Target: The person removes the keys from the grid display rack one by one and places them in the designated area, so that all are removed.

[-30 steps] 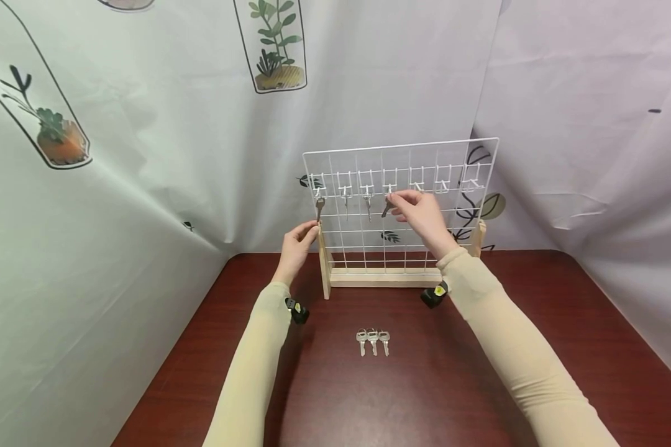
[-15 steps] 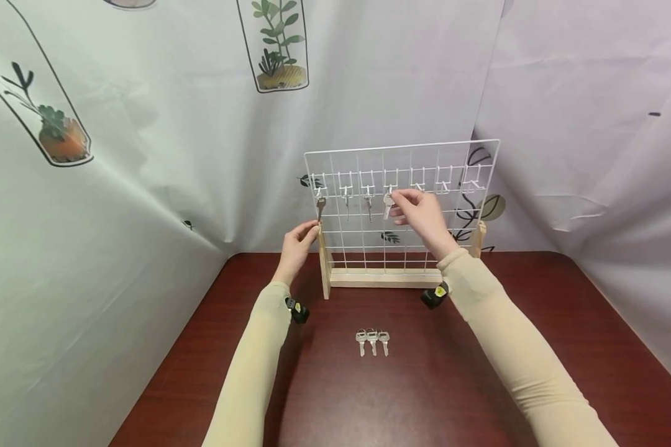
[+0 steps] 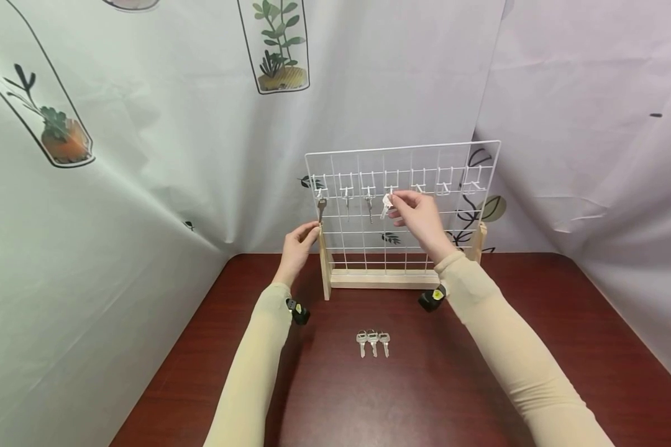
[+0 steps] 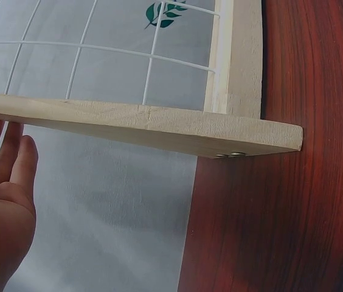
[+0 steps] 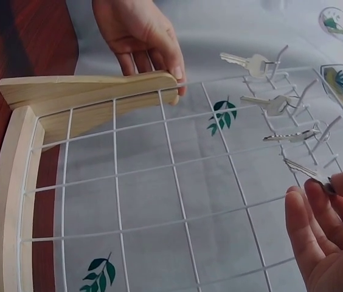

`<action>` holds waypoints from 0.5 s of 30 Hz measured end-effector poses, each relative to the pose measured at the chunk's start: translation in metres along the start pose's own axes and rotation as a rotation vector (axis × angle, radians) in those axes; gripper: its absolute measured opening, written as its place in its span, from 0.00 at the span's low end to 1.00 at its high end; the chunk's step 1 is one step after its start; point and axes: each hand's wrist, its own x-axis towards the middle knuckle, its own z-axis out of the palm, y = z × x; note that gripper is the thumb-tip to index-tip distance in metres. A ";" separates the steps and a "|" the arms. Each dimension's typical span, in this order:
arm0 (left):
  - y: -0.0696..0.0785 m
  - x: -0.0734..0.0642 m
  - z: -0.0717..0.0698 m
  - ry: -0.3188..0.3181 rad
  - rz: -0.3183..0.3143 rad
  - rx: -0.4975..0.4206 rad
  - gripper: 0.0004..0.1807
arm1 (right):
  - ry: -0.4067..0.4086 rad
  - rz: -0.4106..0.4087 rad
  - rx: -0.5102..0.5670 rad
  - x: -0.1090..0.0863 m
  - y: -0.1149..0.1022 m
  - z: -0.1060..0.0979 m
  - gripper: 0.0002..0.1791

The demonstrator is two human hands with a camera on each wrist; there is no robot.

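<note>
A white wire grid rack [image 3: 402, 148] stands in a wooden base, with a row of hooks near its top. My right hand [image 3: 422, 217] pinches a silver key [image 5: 302, 169] between thumb and fingers, right at the fourth hook from the left. The key tilts, its blade pointing down and left in the head view. Keys hang on the first three hooks: the leftmost key [image 5: 256, 64], a second key [image 5: 278, 105] and a third key [image 5: 290, 137]. With thumb and fingertips, my left hand [image 3: 296, 248] grips the top of the left wooden upright [image 4: 159, 125].
Three silver keys [image 3: 373, 337] lie side by side on the dark red table [image 3: 425, 385] in front of the rack. Bare hooks [image 3: 443, 187] continue to the right. A pale printed curtain [image 3: 190, 124] hangs close behind and at the sides.
The pinched key has turned in my right fingers, from dark and edge-on to a bright face, and now tilts again. My right hand has hardly shifted; my left hand keeps its place.
</note>
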 end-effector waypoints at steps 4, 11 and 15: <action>0.006 -0.002 0.000 -0.004 0.001 0.004 0.18 | 0.002 -0.002 0.006 0.000 0.001 0.000 0.19; -0.010 0.005 -0.001 0.005 0.026 -0.005 0.21 | -0.006 -0.015 0.001 -0.005 -0.001 0.000 0.19; -0.015 0.005 -0.001 0.016 0.050 0.016 0.21 | -0.017 -0.009 -0.010 -0.008 -0.002 -0.001 0.19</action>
